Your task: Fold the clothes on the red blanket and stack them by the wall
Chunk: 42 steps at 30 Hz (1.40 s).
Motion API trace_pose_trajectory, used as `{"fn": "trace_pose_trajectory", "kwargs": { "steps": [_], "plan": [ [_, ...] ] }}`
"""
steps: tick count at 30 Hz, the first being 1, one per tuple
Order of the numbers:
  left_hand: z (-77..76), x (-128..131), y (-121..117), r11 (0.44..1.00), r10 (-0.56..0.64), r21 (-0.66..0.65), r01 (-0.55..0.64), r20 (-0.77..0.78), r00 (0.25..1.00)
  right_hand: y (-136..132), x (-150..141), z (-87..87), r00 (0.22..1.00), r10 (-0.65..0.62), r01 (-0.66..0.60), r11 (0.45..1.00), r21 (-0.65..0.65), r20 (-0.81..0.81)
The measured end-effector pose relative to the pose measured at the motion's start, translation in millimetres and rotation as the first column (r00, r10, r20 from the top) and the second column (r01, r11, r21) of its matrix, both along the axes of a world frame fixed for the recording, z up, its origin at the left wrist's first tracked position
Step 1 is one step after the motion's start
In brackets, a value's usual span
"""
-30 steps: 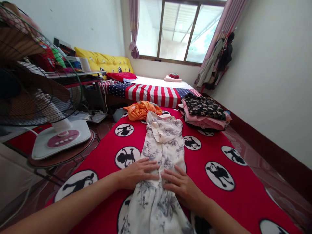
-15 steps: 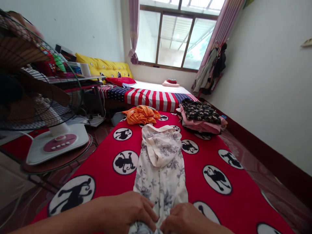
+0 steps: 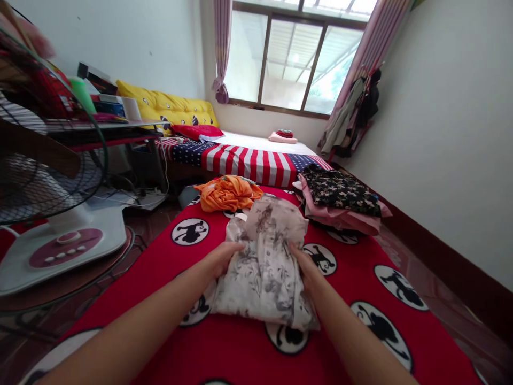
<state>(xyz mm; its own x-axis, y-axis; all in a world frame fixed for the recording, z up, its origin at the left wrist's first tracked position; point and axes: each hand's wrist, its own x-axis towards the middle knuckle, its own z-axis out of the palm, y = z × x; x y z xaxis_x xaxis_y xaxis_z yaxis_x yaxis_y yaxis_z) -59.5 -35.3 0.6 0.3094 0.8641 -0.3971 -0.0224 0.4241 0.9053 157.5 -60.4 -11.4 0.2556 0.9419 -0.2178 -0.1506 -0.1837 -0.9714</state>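
Both hands point(image 3: 222, 258) have moved forward, clasping the folded floral dress point(image 3: 264, 267).

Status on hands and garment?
Holding: left hand and right hand on sides of folded floral dress. Over red blanket. Ahead: orange cloth, clothes stack to its right.

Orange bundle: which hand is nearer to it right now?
Left. The left hand holds the floral garment on its left edge, nearer to and below the orange bundle; the right hand holds the garment's right edge, farther away to the bundle's right.
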Motion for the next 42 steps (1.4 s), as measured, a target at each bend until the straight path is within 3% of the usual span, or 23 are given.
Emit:
{"fn": "trace_pose_trajectory", "kwargs": {
  "steps": [2, 5, 12, 15, 22, 26, 28, 31, 33, 36, 38, 42],
  "plan": [
    [-26.0, -1, -2, 0.998, 0.046, 0.052, -0.045, -0.013, 0.999, 6, 4, -26.1, 0.997, -0.073, 0.074, 0.996, -0.057, 0.012],
    [-41.4, -2, -6, 0.989, 0.076, 0.126, -0.077, 0.015, 0.997, 6, 6, -43.5, 0.987, -0.140, 0.141, 0.990, -0.008, 0.080],
    [-42.8, 3, -4, 0.953, 0.201, 0.223, -0.205, 0.044, 0.979, 0, 4, -28.1, 0.998, -0.041, 0.037, 0.996, -0.080, -0.056],
    [-45.9, -7, -21, 0.941, 0.224, 0.253, -0.227, 0.040, 0.974, -21, 12, -24.0, 1.000, 0.022, -0.021, 0.999, -0.049, 0.021],
    [-47.7, -33, -66, 0.979, 0.087, 0.186, -0.079, -0.038, 0.995, -98, 32, -35.1, 0.973, 0.066, -0.074, 0.997, 0.028, 0.219],
    [-53.0, -33, -77, 0.940, 0.171, 0.328, -0.097, -0.203, 0.964, -126, 35, -35.4, 0.948, 0.161, -0.163, 0.986, -0.015, 0.274],
    [-54.2, -33, -83, 0.907, 0.208, 0.410, -0.097, -0.235, 0.950, -135, 38, -34.6, 0.898, 0.076, -0.091, 0.996, 0.013, 0.432],
    [-54.0, -34, -95, 0.854, 0.210, 0.516, -0.060, -0.237, 0.948, -151, 42, -35.0, 0.692, -0.123, 0.044, 0.991, 0.128, 0.712],
    [-54.3, -36, -104, 0.813, 0.209, 0.582, 0.002, -0.296, 0.932, -162, 40, -36.8, 0.576, -0.115, 0.008, 0.991, 0.135, 0.809],
    [-56.7, -40, -114, 0.770, 0.232, 0.629, 0.111, -0.438, 0.869, -174, 31, -41.2, 0.447, -0.023, -0.110, 0.991, 0.080, 0.894],
    [-59.6, -43, -117, 0.744, 0.239, 0.649, 0.157, -0.478, 0.845, -176, 24, -44.7, 0.371, -0.036, -0.137, 0.986, 0.093, 0.928],
    [-65.3, -49, -117, 0.679, 0.243, 0.713, 0.177, -0.446, 0.861, -169, 20, -48.8, 0.320, -0.102, -0.149, 0.976, 0.156, 0.942]
  ]
}}
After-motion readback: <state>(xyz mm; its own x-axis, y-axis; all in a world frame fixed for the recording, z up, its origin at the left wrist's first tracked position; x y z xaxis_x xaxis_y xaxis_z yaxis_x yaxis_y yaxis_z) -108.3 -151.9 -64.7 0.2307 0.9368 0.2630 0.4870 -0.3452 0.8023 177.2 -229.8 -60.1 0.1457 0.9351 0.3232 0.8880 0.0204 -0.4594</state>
